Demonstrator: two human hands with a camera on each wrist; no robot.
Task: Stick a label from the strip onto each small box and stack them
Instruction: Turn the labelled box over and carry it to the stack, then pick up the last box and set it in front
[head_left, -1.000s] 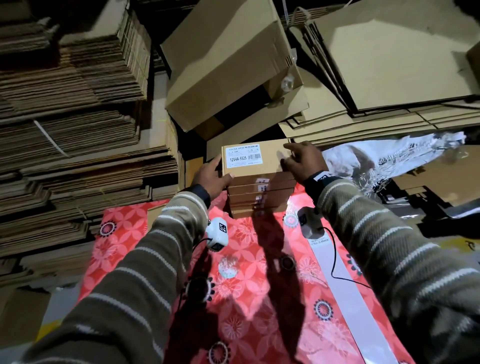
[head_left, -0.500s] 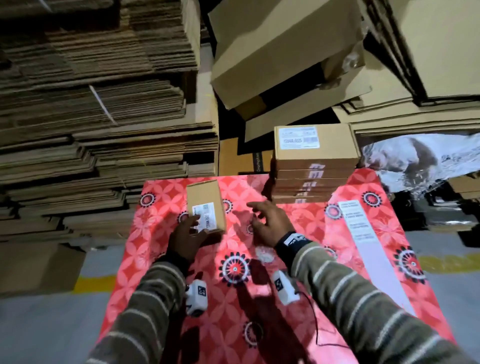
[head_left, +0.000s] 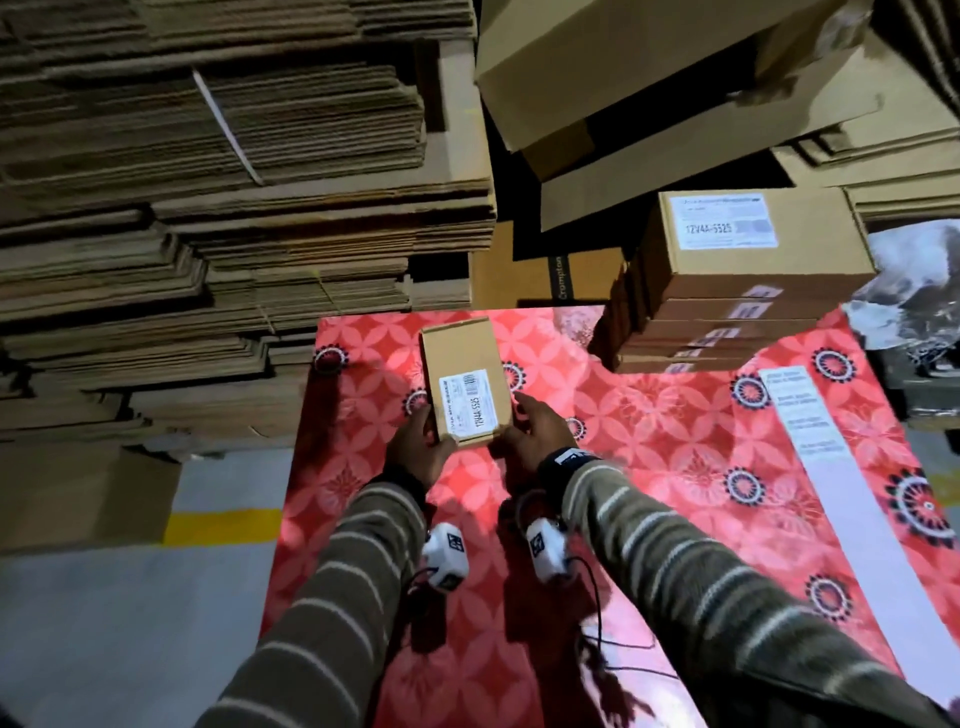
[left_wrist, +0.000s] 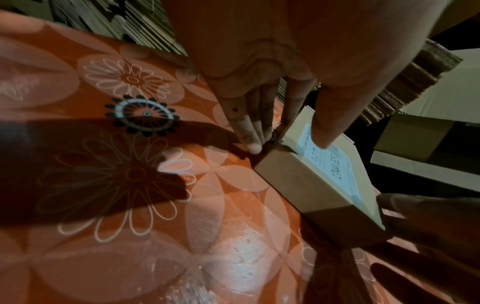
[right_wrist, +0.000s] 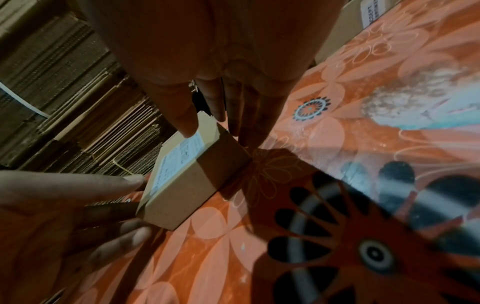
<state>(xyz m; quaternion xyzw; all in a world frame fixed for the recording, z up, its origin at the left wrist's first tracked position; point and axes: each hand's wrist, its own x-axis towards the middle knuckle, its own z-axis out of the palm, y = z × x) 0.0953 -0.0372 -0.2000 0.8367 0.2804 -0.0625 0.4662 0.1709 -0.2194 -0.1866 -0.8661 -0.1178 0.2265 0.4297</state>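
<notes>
Both hands are closing on a labelled small box near the middle of the table.

The small box (head_left: 464, 382) is lying flat on the red floral tablecloth (head_left: 649, 441), its white label (head_left: 466, 401) facing up and reading "12V4A-5525" beside a barcode. The left hand (head_left: 415, 452) is gripping its near left corner, thumb on the label edge and fingers down the side; the right hand (head_left: 537, 434) is pressing straightish fingers against its right side, thumb tip on top, probably so the two can lift it squarely. At two o'clock from it, well apart, the stack of labelled boxes (head_left: 737, 306) is standing, its top label showing the same code, likely the destination. At three o'clock the label strip (head_left: 815, 441) is lying along the table edge, its print too blurred to read. Behind, a carton (head_left: 558, 270) is showing "Crompton".
</notes>
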